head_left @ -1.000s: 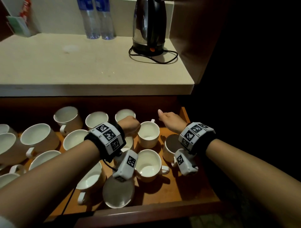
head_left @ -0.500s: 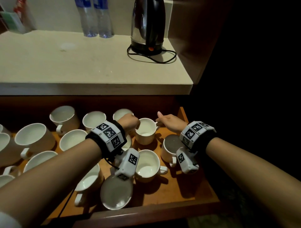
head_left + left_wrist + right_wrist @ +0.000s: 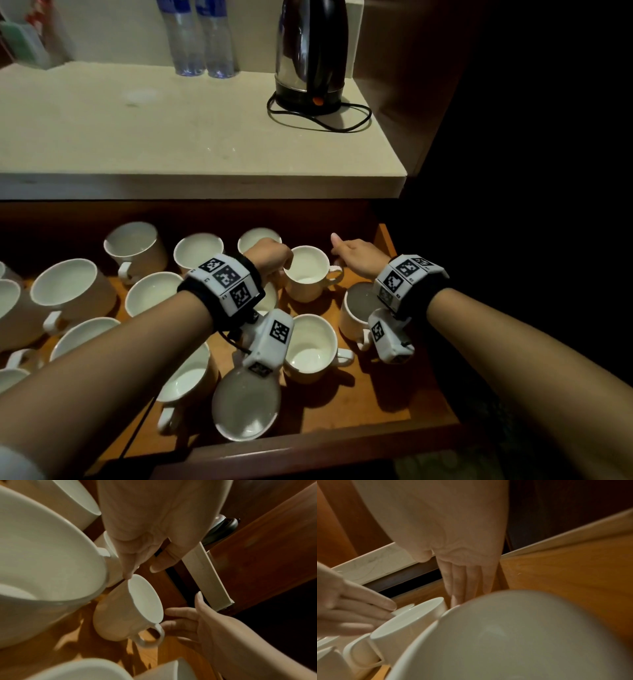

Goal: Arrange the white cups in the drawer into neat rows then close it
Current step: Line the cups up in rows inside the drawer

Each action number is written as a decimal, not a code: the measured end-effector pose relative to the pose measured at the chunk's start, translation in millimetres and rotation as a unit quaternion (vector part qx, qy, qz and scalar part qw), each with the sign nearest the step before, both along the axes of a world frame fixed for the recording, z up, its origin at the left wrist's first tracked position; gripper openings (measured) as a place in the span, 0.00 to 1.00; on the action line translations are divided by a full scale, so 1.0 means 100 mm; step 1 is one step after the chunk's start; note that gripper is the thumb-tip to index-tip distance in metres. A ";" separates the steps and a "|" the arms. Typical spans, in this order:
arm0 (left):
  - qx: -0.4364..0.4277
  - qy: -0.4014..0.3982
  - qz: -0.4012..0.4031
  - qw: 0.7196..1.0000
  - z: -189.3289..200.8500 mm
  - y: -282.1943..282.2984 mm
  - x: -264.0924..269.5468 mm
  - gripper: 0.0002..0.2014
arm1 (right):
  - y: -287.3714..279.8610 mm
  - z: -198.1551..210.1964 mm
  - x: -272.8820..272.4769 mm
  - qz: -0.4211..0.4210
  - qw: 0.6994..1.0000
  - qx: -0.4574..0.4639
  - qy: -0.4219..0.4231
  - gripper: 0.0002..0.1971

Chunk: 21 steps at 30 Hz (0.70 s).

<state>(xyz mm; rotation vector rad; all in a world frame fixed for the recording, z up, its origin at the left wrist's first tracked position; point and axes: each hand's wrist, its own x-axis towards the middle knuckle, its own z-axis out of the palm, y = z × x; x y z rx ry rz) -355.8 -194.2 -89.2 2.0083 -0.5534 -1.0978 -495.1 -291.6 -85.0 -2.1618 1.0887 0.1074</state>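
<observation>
An open wooden drawer [image 3: 308,448] holds several white cups in loose order. One upright cup [image 3: 308,274] stands near the back right, its handle pointing right. My left hand [image 3: 270,257] is at its left rim; in the left wrist view a straight fingertip of the left hand [image 3: 140,572] touches the rim of the cup [image 3: 145,601]. My right hand [image 3: 352,253] lies with straight fingers by the handle, close to the drawer's right wall. In the right wrist view the right hand [image 3: 464,588] points down behind this cup [image 3: 407,619]. Neither hand grips anything.
Another cup [image 3: 359,308] sits under my right wrist, one [image 3: 308,346] in front of the touched cup, and a tilted one [image 3: 245,407] near the front edge. The counter [image 3: 171,130] overhangs the drawer's back and carries a kettle [image 3: 311,54] and two bottles [image 3: 198,37].
The cup between my hands has turned: its handle swung from the back round to the right. My right hand came in close to the handle, and my left hand stayed at the rim.
</observation>
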 end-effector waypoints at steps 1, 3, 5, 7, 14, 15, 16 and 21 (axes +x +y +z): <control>0.000 -0.007 0.003 1.000 -0.01 -0.01 0.01 0.07 | 0.00 0.00 -0.02 -0.005 1.000 0.008 -0.006 0.33; 0.008 -0.009 0.001 1.000 -0.02 -0.02 0.01 0.06 | 0.01 -0.02 -0.04 -0.011 1.000 0.015 -0.020 0.32; 0.023 0.007 -0.009 1.000 -0.02 0.01 0.00 0.06 | 0.02 -0.04 -0.02 -0.018 0.999 0.025 -0.033 0.32; 0.032 0.019 -0.019 0.999 -0.03 0.04 0.00 0.07 | 0.03 -0.06 0.01 -0.030 0.997 0.052 -0.054 0.32; 0.002 0.001 -0.011 1.000 -0.01 0.01 0.04 0.09 | 0.06 -0.07 0.00 -0.039 0.997 0.049 -0.054 0.31; 0.003 -0.003 -0.005 1.000 -0.02 0.01 0.05 0.09 | 0.06 -0.07 0.01 -0.036 0.997 0.037 -0.049 0.30; 0.006 -0.005 -0.002 1.000 -0.03 0.01 0.06 0.09 | 0.06 -0.06 0.01 -0.033 0.998 0.026 -0.048 0.30; 0.005 0.017 -0.016 1.000 -0.04 -0.01 0.03 0.09 | 0.08 -0.05 0.10 -0.018 0.995 0.042 -0.087 0.29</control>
